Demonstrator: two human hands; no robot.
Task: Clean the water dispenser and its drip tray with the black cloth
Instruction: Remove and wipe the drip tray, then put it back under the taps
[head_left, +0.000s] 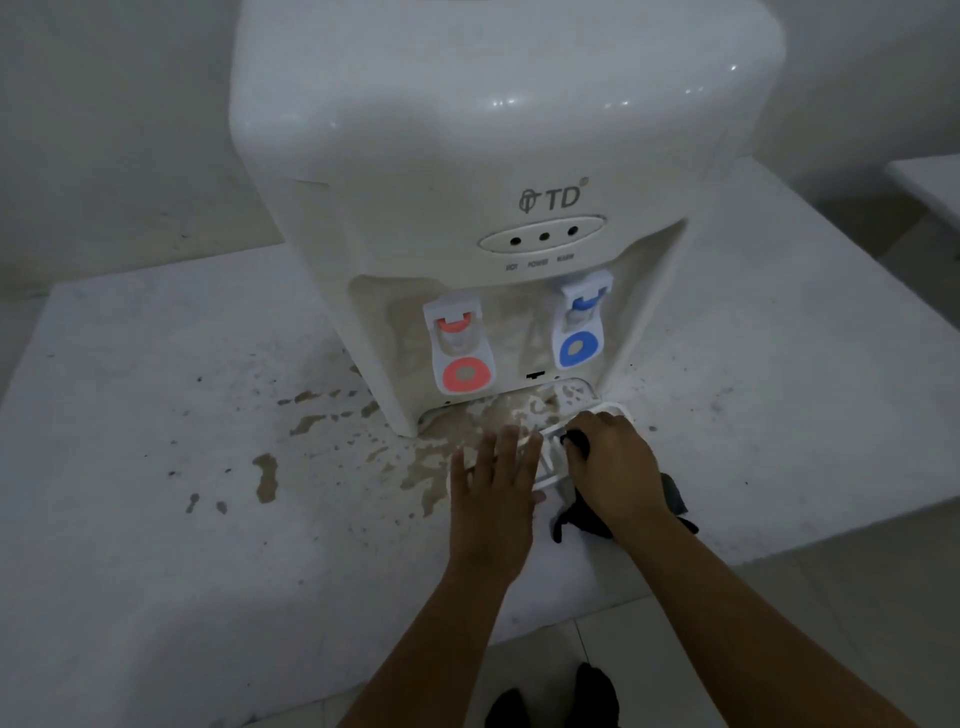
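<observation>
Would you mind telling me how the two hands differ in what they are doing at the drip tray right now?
The left hand lies flat with straight fingers pressing on the drip tray; the right hand is curled around the black cloth. The left hand holds nothing, while the right hand's fingertips push the cloth into the tray. Both rest on the tray in front of the water dispenser.

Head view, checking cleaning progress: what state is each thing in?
White plastic water dispenser: upright, recess stained.
White slatted drip tray: pulled out, under both hands.
Black cloth: bunched, gripped.
Left hand: flat on tray.
Right hand: grips cloth.
Grey countertop: brown-stained.
</observation>
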